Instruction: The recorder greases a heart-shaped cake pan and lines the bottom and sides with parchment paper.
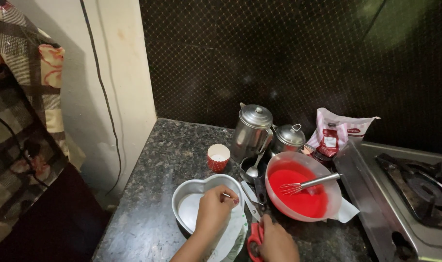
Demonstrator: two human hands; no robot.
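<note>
My left hand (215, 209) reaches into a heart-shaped metal cake tin (197, 187) on the dark granite counter, fingers pinched at the white paper lining (188, 209) inside it. My right hand (277, 241) rests at the counter's front edge, gripping red-handled scissors (254, 238) whose blades point up toward the tin. Just right of them stands a plastic bowl (303, 166) of bright red batter with a metal whisk (312, 183) lying in it.
A red paper cupcake case (218, 157) stands behind the tin. Two steel lidded pots (252, 130) (289, 138), a small cup with a spoon (254, 169) and a pink-white packet (335, 132) sit at the back. A gas stove (405, 194) fills the right. Patterned cloth (22, 121) hangs at left.
</note>
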